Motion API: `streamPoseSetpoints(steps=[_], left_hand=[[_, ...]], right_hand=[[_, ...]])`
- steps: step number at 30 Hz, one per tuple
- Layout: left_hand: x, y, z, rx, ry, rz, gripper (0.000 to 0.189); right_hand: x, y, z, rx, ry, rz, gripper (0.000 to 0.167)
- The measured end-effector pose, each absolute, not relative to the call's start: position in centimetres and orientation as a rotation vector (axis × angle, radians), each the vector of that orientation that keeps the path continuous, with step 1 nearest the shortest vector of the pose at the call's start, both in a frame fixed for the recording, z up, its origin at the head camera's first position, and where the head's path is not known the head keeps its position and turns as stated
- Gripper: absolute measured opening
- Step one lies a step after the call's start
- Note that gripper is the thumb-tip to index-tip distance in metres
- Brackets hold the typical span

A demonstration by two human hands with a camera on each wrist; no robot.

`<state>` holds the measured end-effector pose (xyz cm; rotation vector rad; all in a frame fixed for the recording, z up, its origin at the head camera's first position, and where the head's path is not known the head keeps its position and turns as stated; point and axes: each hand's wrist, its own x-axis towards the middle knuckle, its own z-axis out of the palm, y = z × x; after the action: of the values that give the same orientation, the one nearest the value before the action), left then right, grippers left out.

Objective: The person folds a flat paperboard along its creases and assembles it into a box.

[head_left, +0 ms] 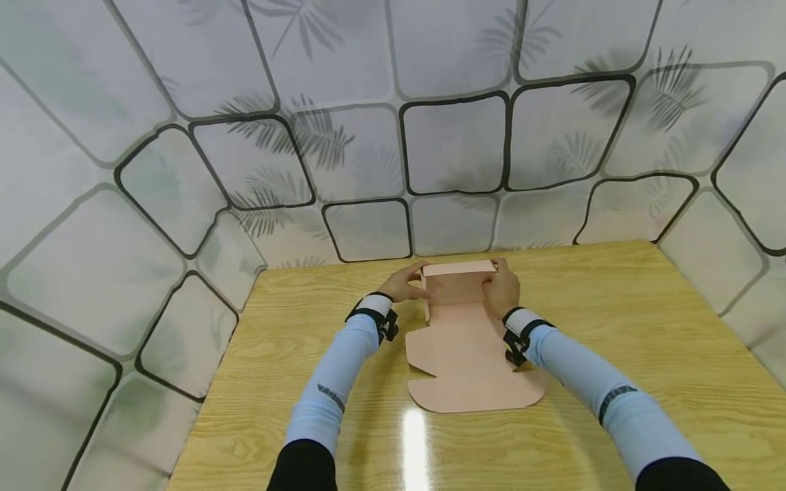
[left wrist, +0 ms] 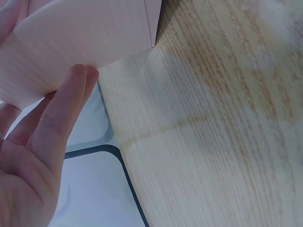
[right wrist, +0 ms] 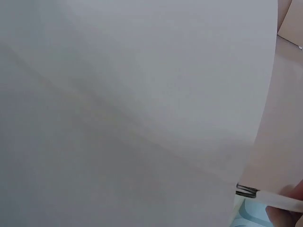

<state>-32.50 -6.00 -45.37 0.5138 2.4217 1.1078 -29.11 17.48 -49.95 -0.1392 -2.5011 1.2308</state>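
A partly folded pinkish-tan cardboard box (head_left: 467, 351) lies on the table, its far wall and left far side raised, its near panel and flaps spread flat. At the far left corner, my left hand (head_left: 403, 282) grips the raised wall. The left wrist view shows that hand's fingers (left wrist: 71, 90) against the outer face of the box wall (left wrist: 90, 35), the thumb over its top edge. My right hand (head_left: 502, 290) holds the far right corner, thumb inside and fingers over the top. In the right wrist view, a pale flap (right wrist: 142, 94) hides most of that hand.
The wood-grain table (head_left: 614, 327) extends on both sides of the box. Behind it and at the sides hang patterned curtains (head_left: 454, 146), close to the table's far edge. A bright light reflection lies on the tabletop in front of the box.
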Motion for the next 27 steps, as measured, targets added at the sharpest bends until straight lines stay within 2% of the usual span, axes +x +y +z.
streamPoseSetpoints(steps=[8, 13, 17, 22, 24, 27], left_hand=[[-32.4, -5.8, -45.2, 0.549, 2.442, 1.097, 0.079], [-32.5, -5.9, -45.0, 0.603, 2.500, 1.003, 0.076], [-32.3, -6.0, -45.0, 0.591, 2.511, 0.987, 0.075], [-32.0, -6.0, -45.3, 0.493, 2.401, 1.157, 0.076], [-31.9, -5.9, -45.4, 0.454, 2.339, 1.239, 0.077], [-31.7, -5.7, -45.5, 0.431, 2.290, 1.304, 0.075]], right_hand=[[-28.4, 17.4, -49.4, -0.182, -2.511, 1.232, 0.042], [-28.6, 18.9, -49.5, -0.001, -2.684, 1.327, 0.058], [-28.2, 20.9, -48.1, 0.258, -2.750, 1.860, 0.071], [-28.5, 22.9, -46.5, 0.378, -2.390, 2.780, 0.066], [-28.7, 23.0, -46.1, 0.349, -2.294, 2.925, 0.060], [-28.8, 22.8, -45.6, 0.321, -2.337, 2.921, 0.060]])
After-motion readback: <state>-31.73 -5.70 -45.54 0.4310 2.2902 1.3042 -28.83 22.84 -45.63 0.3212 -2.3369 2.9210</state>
